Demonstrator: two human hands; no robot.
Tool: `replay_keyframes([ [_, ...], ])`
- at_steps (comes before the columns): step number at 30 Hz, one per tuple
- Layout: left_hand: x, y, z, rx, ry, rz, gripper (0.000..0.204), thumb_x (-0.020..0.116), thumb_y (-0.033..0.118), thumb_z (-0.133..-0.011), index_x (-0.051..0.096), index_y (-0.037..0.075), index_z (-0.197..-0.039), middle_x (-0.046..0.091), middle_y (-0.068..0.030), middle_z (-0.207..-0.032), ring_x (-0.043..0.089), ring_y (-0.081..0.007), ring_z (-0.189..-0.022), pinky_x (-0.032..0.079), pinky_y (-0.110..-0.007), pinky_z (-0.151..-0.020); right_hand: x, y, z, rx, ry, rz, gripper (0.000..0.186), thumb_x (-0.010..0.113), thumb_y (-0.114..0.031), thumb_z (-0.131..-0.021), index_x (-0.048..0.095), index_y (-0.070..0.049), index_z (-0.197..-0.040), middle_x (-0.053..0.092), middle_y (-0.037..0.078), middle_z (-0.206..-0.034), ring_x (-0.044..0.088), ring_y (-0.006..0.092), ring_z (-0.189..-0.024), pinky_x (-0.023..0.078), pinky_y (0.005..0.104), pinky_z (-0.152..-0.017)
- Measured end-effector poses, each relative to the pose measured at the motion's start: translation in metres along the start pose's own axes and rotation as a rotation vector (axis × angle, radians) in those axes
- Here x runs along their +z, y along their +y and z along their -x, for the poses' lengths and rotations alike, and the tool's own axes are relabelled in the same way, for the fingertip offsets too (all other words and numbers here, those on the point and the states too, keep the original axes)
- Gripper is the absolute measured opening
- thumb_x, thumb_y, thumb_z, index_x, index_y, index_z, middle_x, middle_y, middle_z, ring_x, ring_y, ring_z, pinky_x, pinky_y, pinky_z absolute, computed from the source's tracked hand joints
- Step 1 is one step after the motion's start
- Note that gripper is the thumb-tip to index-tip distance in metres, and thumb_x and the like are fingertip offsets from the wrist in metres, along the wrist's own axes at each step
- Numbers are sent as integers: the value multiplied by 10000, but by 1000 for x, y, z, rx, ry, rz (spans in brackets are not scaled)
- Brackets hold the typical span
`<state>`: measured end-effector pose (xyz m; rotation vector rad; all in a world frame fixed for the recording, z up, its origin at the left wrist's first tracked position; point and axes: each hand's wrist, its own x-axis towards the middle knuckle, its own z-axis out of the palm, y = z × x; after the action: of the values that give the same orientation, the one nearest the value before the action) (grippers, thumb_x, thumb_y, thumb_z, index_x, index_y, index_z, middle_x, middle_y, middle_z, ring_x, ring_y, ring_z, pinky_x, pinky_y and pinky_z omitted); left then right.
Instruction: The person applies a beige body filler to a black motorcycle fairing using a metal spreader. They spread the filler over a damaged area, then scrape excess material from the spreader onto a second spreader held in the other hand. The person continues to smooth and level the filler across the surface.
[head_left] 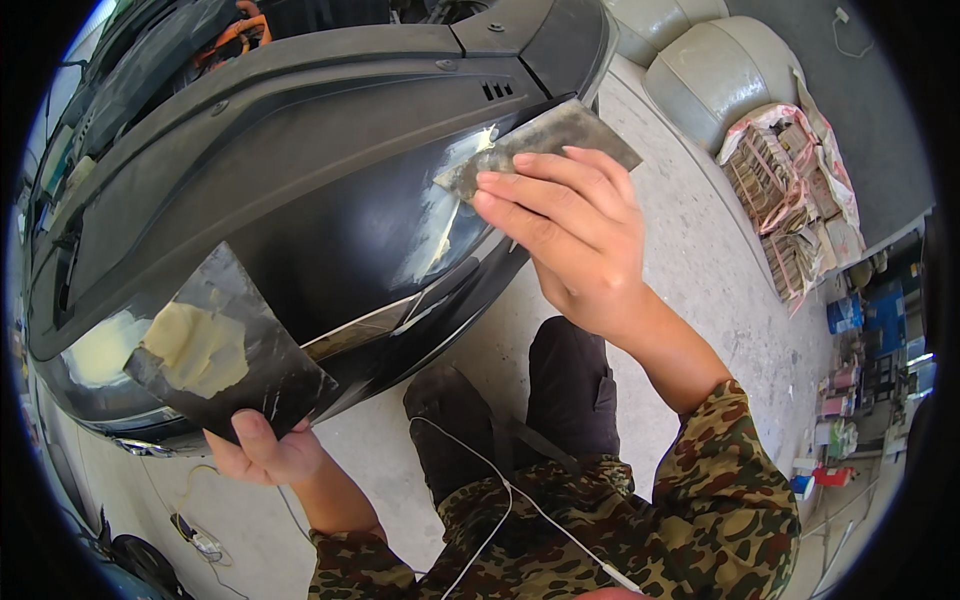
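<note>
The right hand (575, 240) grips a flat grey spreader (540, 145), fingers (530, 190) laid across its face, its edge pressed onto the black car panel (300, 200) where a pale streak of filler (440, 215) shows. The left hand (262, 450) clamps a dark board (235, 345) from below — a cream blob of putty (195, 345) sits on it, just in front of the panel. Another pale patch (100, 350) marks the panel's left end. Sacks (790, 200) lie on the concrete floor (690, 250) — well apart.

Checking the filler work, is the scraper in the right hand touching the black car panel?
Touching. The head view shows the scraper in the right hand with its edge on the pale filler smeared over the car panel.
</note>
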<state>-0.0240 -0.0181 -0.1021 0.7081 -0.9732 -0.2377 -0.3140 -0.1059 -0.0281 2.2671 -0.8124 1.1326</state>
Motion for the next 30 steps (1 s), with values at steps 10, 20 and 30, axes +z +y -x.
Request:
replay_keyframes([
  [10,0,2,-1,6,6,4,394,597,186,-1015,608,-130,-1251,661,-151,-741,450,-119,-420,393,-257,-402,2,15,-10,2,-3,14,322,710,-10,-815,808,-116,-1102,785,21,-1169,706,252,-1109,505,439,-996],
  [20,1,3,1,14,62,-41,428,646,207,-983,635,-120,-1259,685,-159,-782,460,-124,-414,401,-253,-390,6,-19,10,22,-13,-49,298,739,-79,-807,830,-107,-1090,788,26,-1187,698,235,-1129,486,428,-1053],
  [30,3,4,-2,-10,51,-5,457,642,191,-975,633,-140,-1291,709,-177,-829,537,-146,-455,454,-259,-412,-5,-13,9,-22,74,28,276,766,-137,-820,823,-113,-1089,786,22,-1178,695,232,-1147,466,445,-1075],
])
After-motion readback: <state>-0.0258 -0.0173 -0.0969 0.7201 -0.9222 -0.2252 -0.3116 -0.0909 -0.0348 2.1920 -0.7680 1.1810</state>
